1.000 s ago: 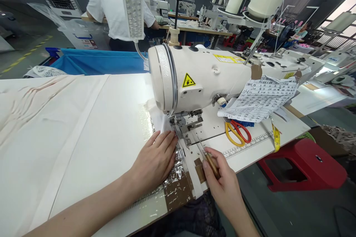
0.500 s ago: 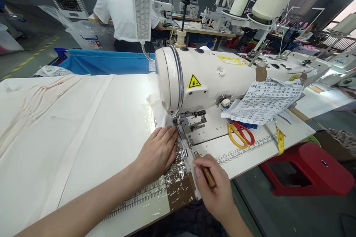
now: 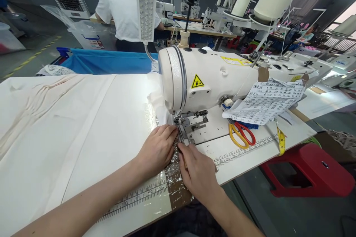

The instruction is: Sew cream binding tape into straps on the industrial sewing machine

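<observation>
My left hand (image 3: 158, 149) lies beside the sewing machine's presser foot (image 3: 178, 118). Its fingers are curled together at the edge of white fabric (image 3: 160, 113), which runs under the needle area; the fingertips' grip is partly hidden. Just to the right, my right hand (image 3: 198, 172) is closed, thumb and forefinger pinched close in front of the foot. A wooden-handled awl (image 3: 216, 169) is tucked in that hand, nearly all of it covered by the fingers and palm. Above both hands stands the white sewing machine head (image 3: 205, 77).
Red and yellow scissors (image 3: 241, 135), handwritten sheets (image 3: 267, 100) and a yellow tape measure (image 3: 281, 141) lie to the right. A red stool (image 3: 314, 170) stands below. Pale fabric (image 3: 36, 107) covers the left side. Another person (image 3: 119, 11) sits beyond the blue cloth bin (image 3: 108, 61).
My right hand has moved forward and left, up against the left hand near the presser foot. The awl's handle, plain to see before, is now mostly covered. My left hand stays nearly in place.
</observation>
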### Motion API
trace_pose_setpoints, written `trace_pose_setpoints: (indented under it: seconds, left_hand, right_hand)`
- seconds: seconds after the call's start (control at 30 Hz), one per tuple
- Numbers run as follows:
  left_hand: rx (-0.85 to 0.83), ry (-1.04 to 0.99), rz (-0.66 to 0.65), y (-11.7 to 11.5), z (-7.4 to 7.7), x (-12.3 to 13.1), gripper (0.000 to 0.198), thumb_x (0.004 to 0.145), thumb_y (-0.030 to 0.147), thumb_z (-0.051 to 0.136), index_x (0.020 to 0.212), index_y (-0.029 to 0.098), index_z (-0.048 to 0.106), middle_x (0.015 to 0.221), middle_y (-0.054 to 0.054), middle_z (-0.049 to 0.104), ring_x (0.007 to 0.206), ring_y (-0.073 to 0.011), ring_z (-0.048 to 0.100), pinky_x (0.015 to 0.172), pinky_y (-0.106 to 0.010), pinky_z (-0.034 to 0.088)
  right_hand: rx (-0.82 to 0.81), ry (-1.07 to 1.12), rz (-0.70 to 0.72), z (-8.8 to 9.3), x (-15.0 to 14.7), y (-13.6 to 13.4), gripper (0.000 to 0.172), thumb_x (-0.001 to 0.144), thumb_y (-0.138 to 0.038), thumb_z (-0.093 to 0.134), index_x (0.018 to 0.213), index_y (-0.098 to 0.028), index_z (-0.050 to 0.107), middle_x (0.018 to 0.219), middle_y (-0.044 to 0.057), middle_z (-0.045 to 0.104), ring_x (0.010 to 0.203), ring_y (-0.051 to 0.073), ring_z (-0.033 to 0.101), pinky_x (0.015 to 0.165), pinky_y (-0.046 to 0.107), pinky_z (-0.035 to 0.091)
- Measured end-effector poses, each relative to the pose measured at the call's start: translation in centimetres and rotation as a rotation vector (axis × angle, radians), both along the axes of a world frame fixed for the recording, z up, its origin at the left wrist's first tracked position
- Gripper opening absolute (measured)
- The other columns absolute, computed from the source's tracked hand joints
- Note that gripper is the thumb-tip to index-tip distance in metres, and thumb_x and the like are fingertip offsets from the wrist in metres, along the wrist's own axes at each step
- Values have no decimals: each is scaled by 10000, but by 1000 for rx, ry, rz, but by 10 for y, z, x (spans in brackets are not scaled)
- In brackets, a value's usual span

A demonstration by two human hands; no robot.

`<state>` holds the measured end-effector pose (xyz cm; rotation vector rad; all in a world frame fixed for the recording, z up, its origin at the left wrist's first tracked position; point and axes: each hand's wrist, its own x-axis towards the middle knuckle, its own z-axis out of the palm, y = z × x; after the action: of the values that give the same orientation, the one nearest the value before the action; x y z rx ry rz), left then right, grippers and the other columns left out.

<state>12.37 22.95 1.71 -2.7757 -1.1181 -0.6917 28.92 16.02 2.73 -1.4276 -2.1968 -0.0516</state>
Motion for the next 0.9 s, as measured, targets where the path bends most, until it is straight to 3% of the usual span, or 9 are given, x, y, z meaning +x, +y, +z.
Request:
trace_pose_setpoints:
  seconds: [0.2,0.37,0.5,0.6,0.73,0.9]
  left_hand:
    - [-45,0,37,1,0,-1,413,957,174,375,1282,74,609,1253,-184,618,1142,-307,571,952,-487,524]
    - [-53,4,75,5,0,-3,433,950,197,378,1305,103,608,1280,-158,628,1192,-298,561,992,-477,496]
    - [-31,6,75,10,0,-6,421,952,198,377,1277,93,623,1285,-149,649,1211,-296,564,1004,-485,482]
    - [-44,-6,106,13,1,-9,413,948,191,372,1261,106,627,1294,-136,655,1224,-293,561,1014,-497,470]
    - [-97,-36,151,16,3,-8,406,963,207,364,1258,106,624,1299,-130,650,1235,-285,545,1042,-497,445]
    - [-201,-7,150,8,22,-8,412,965,207,366,1294,113,595,1350,-139,598,1250,-290,514,1042,-486,442]
  right_hand:
    - [3,-100,-56,-3,-5,-2,317,981,-112,423,1240,-95,607,910,105,711,639,201,672,508,301,453]
    - [-33,-193,-119,-2,-14,2,414,897,-76,505,1303,-83,582,968,138,725,678,223,707,514,298,501]
    - [-38,-169,-127,0,-15,3,397,924,-107,485,1303,-93,601,968,135,726,667,233,708,516,316,504]
    - [-47,-1,-52,2,-7,-3,335,997,-166,433,1257,-123,641,920,105,715,692,226,693,549,310,498]
    - [-128,410,66,3,18,-14,304,1032,-207,415,1208,-158,659,947,91,699,827,203,674,703,299,530]
    - [-347,756,-17,-6,39,-14,374,1031,-282,452,1378,-178,545,919,57,682,666,153,624,622,288,538]
